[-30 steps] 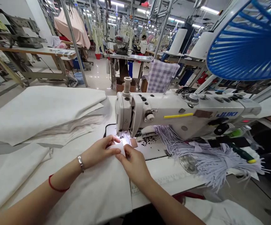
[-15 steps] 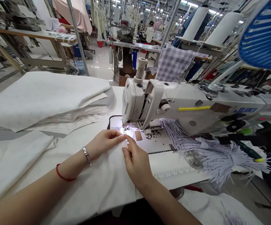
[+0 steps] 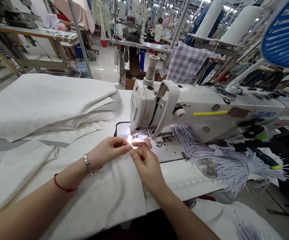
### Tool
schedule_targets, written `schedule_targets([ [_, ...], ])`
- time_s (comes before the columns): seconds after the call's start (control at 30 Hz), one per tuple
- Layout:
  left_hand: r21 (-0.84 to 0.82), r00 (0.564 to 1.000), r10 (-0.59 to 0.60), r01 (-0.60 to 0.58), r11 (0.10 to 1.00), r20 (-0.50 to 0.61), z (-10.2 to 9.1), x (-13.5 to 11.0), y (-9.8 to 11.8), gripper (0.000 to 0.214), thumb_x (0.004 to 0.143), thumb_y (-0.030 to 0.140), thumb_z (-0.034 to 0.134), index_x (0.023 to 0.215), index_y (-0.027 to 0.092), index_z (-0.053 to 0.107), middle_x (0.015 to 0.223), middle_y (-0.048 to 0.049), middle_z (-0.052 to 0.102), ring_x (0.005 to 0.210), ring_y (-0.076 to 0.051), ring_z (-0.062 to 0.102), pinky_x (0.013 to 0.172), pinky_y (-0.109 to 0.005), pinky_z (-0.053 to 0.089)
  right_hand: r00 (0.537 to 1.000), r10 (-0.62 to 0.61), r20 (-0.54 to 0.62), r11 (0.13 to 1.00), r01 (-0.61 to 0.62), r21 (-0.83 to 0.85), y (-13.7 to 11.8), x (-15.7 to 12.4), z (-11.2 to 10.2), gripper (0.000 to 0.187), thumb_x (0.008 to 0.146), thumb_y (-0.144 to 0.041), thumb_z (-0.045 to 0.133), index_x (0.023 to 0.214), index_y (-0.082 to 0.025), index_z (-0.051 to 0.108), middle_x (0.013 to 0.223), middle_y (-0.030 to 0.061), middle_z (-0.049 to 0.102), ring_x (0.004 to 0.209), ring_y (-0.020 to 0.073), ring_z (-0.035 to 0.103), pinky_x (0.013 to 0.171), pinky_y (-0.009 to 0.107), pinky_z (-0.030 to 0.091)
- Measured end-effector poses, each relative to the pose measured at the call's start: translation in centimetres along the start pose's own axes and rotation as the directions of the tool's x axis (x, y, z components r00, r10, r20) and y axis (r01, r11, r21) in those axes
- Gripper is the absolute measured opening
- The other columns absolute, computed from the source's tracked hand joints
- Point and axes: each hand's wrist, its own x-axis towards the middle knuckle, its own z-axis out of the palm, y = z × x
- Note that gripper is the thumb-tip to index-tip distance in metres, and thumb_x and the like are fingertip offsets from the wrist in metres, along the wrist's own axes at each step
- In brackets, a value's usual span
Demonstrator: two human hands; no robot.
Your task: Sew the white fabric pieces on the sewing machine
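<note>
Head view: left hand (image 3: 106, 153) and right hand (image 3: 147, 165) both pinching white fabric (image 3: 101, 203) edge at Juki sewing machine (image 3: 209, 113); needs feeding under presser foot (image 3: 135, 136)

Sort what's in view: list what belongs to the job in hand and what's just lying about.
Job in hand: left hand, right hand, sewing machine, white fabric under the hands.

Lying about: white fabric stack, lilac cord bundle, checked cloth.

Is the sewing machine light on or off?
On: a bright white glow falls on the metal needle plate beneath the white JUKI sewing machine head.
</note>
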Motion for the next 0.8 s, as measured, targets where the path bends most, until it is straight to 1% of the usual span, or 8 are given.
schedule_targets([
  [0.13,-0.015,1.000,0.003,-0.003,1.000,0.010,0.0,0.0,-0.1,0.034,0.074,0.050,0.066,0.073,0.017,0.059,0.067,0.0033,0.053,0.063,-0.010,0.047,0.055,-0.019,0.034,0.999,0.052,0.008,0.984,-0.053,0.170,0.2,0.6,0.3,0.015,0.088,-0.034,0.052,0.095,-0.021,0.056,0.061,-0.0053,0.059,0.056,0.0109,0.053,0.054,0.022,0.040],
  [0.3,-0.017,1.000,0.028,-0.027,0.999,0.013,0.0,0.0,-0.1,0.030,0.075,0.048,0.065,0.076,0.018,0.059,0.068,0.0031,0.053,0.063,-0.011,0.047,0.055,-0.019,0.036,0.998,0.025,-0.057,0.987,-0.016,0.158,0.1,0.1,0.3,0.012,0.086,-0.028,0.053,0.093,-0.021,0.060,0.065,-0.0038,0.063,0.065,0.0128,0.060,0.060,0.023,0.047],
  [0.4,-0.009,1.000,0.014,-0.014,1.000,-0.001,0.1,-0.1,0.0,0.032,0.075,0.049,0.064,0.076,0.018,0.060,0.071,0.0013,0.057,0.067,-0.013,0.053,0.058,-0.021,0.041,0.995,-0.039,-0.088,0.997,0.044,0.057,0.0,-0.2,0.4,0.014,0.086,-0.025,0.053,0.095,-0.022,0.062,0.071,-0.0021,0.067,0.069,0.0137,0.064,0.062,0.024,0.049],
  [0.47,-0.001,1.000,-0.003,0.003,1.000,-0.015,0.2,-0.1,0.1,0.032,0.075,0.050,0.062,0.076,0.017,0.061,0.073,-0.0003,0.061,0.071,-0.014,0.057,0.061,-0.022,0.044,0.976,-0.171,-0.136,0.981,0.156,-0.116,0.2,-0.2,0.6,0.018,0.088,-0.023,0.049,0.098,-0.021,0.064,0.075,-0.0002,0.068,0.071,0.0140,0.064,0.064,0.025,0.050],
  [0.53,0.006,1.000,-0.021,0.021,1.000,-0.021,0.3,-0.2,0.2,0.033,0.075,0.050,0.061,0.076,0.017,0.062,0.074,-0.0012,0.064,0.071,-0.015,0.059,0.061,-0.023,0.046,0.927,-0.343,-0.154,0.901,0.278,-0.332,0.4,-0.2,0.8,0.024,0.091,-0.021,0.045,0.102,-0.020,0.066,0.077,0.0023,0.069,0.072,0.0147,0.064,0.066,0.026,0.050],
  [0.63,0.029,0.999,-0.034,0.035,0.999,-0.016,0.3,-0.3,0.2,0.033,0.076,0.050,0.058,0.078,0.017,0.063,0.076,-0.0020,0.067,0.072,-0.017,0.062,0.062,-0.025,0.048,0.845,-0.528,-0.081,0.704,0.383,-0.598,0.7,-0.2,1.0,0.029,0.095,-0.017,0.040,0.106,-0.017,0.067,0.075,0.0041,0.069,0.071,0.0153,0.063,0.065,0.027,0.049],
  [0.73,0.097,1.000,-0.017,0.019,0.995,-0.020,0.0,-0.3,0.3,0.036,0.080,0.051,0.050,0.080,0.017,0.063,0.078,-0.0024,0.068,0.072,-0.017,0.062,0.063,-0.025,0.048,0.795,-0.606,0.018,0.520,0.413,-0.748,0.6,-0.4,1.1,0.030,0.094,-0.011,0.039,0.107,-0.012,0.066,0.070,0.0044,0.067,0.068,0.0163,0.060,0.061,0.028,0.047],
  [0.8,0.189,0.999,0.017,-0.011,0.982,-0.029,-0.1,-0.1,0.2,0.037,0.081,0.051,0.049,0.077,0.017,0.064,0.072,-0.0014,0.066,0.067,-0.016,0.059,0.058,-0.024,0.044,0.794,-0.604,0.068,0.433,0.398,-0.809,0.5,-0.8,1.1,0.031,0.093,-0.007,0.039,0.107,-0.010,0.066,0.065,0.0040,0.064,0.064,0.0171,0.058,0.057,0.029,0.045],
])
